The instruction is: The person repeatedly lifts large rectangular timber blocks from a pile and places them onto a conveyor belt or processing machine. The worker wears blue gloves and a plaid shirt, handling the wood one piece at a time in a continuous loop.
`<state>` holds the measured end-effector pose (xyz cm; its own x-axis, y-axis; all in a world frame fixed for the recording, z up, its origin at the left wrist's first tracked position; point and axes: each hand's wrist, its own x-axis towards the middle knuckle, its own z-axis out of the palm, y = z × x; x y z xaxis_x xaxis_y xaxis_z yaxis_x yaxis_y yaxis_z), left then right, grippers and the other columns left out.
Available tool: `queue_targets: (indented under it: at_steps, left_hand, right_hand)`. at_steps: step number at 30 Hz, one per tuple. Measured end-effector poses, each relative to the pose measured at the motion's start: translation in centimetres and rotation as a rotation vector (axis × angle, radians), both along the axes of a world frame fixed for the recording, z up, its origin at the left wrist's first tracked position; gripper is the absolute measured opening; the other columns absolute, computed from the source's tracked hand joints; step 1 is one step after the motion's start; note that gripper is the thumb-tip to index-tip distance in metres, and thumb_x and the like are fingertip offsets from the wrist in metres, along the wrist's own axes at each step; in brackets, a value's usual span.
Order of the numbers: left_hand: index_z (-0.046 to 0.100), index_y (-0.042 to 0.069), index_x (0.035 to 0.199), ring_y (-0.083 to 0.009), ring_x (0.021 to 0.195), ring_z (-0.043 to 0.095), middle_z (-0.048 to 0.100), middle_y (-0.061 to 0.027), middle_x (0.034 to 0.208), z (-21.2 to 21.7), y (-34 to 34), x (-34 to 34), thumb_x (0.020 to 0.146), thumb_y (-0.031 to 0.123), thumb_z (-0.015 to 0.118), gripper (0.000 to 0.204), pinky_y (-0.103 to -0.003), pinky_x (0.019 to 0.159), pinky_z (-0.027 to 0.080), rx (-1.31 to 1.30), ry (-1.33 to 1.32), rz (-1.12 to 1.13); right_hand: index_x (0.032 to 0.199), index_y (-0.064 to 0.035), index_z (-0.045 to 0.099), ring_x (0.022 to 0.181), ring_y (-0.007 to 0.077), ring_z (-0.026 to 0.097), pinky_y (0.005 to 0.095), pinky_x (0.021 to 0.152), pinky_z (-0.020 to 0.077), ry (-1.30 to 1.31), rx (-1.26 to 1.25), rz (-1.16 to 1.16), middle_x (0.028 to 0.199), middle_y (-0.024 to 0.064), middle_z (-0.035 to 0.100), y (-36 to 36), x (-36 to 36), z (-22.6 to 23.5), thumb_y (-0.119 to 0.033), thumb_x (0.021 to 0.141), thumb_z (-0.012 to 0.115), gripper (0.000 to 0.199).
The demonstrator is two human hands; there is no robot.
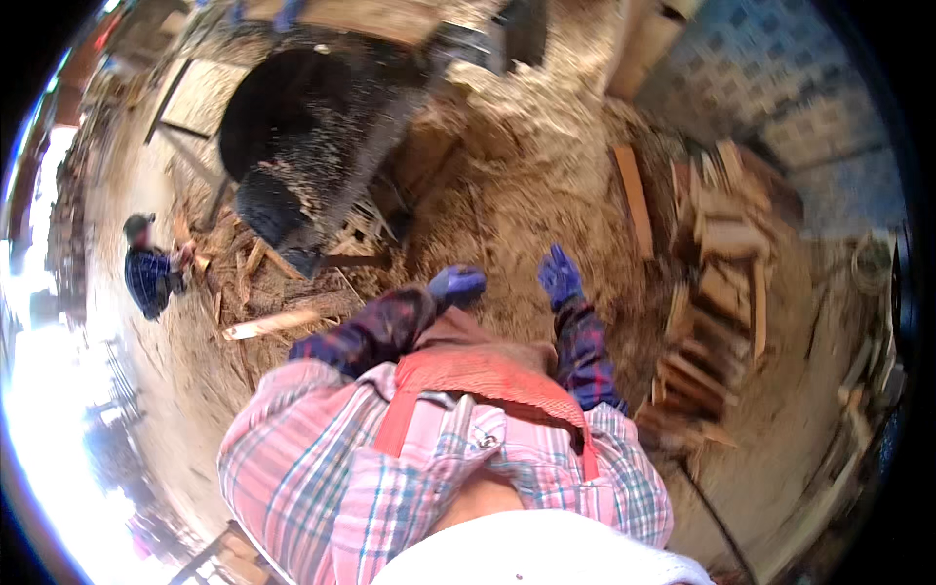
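My left hand (456, 284), in a blue-purple glove, hangs in front of my waist at the left. Blur smears its fingers, and I cannot make out anything held in it. My right hand (560, 277), gloved alike, is a little way to the right with fingers stretched forward and nothing visible in them. The two hands are apart, above brown ground strewn with sawdust. Ahead and to the left stands a large black machine (292, 127) with wood chips on its sloping chute (283, 210). I wear a red apron (487, 375) over a plaid shirt.
A heap of split wood (712, 341) lies on the right, near a long plank (634, 200). Another person (148, 268) is on the far left beside scattered wood pieces (278, 322). Pale sawdust (536, 107) is piled ahead, and a patterned block wall (770, 88) rises at far right.
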<state>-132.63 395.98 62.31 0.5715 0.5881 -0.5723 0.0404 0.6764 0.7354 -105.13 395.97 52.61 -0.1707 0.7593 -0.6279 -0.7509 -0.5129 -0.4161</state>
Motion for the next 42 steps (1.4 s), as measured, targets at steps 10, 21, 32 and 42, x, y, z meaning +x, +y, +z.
queue_targets:
  at_steps: [10,21,32,42]
  left_hand:
    - [0.054,0.014,0.105,-0.0108,0.073,0.057,0.060,-0.0012,0.090,2.1,-2.4,-19.9,0.087,0.033,0.057,0.026,-0.025,0.063,0.047,-0.373,0.044,0.536]
    - [0.050,0.012,0.113,-0.0149,0.084,0.060,0.061,-0.0057,0.097,4.7,4.7,-23.4,0.087,0.034,0.056,0.034,-0.029,0.069,0.050,-0.288,0.009,0.563]
    - [0.056,0.008,0.102,-0.0296,0.092,0.052,0.058,-0.0122,0.100,5.6,13.1,-12.1,0.083,0.053,0.044,0.051,-0.043,0.085,0.043,-0.378,-0.546,0.868]
    - [0.045,0.006,0.123,-0.0238,0.108,0.052,0.053,-0.0093,0.121,17.8,5.9,29.6,0.092,0.029,0.042,0.038,-0.037,0.094,0.041,-0.045,-0.470,-0.337]
  right_hand:
    - [0.085,-0.0137,0.041,0.067,0.0181,0.038,0.0339,0.063,0.0294,-0.349,-0.108,-0.119,0.073,0.0014,0.034,34.9,-16.0,9.8,-0.071,0.057,0.065,0.069]
    - [0.120,-0.0101,0.053,0.100,0.0195,0.056,0.0382,0.083,0.0440,-0.277,0.197,-0.069,0.114,0.0038,0.058,36.0,-20.9,7.3,-0.036,0.082,0.060,0.047]
    - [0.116,0.0024,0.050,0.099,0.0184,0.055,0.0323,0.087,0.0436,-0.395,0.368,-0.150,0.107,0.0072,0.058,9.1,-11.7,11.6,-0.021,0.081,0.064,0.044]
    - [0.127,-0.0080,0.043,0.112,0.0244,0.050,0.0391,0.090,0.0461,-0.450,0.086,-1.093,0.121,0.0080,0.053,-28.0,7.9,19.0,-0.024,0.087,0.057,0.045]
